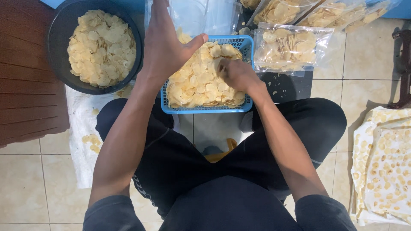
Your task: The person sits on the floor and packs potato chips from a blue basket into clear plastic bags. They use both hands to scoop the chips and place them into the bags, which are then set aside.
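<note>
A blue plastic basket heaped with pale yellow chips sits on the floor in front of my crossed legs. My left hand holds up the mouth of a clear plastic bag just behind the basket. My right hand is buried in the chips at the basket's right side, fingers closed on a handful.
A black bowl of chips stands at the left beside a dark wooden panel. Filled clear bags lie behind and to the right of the basket. A white sheet spread with small chips lies at the right on the tiled floor.
</note>
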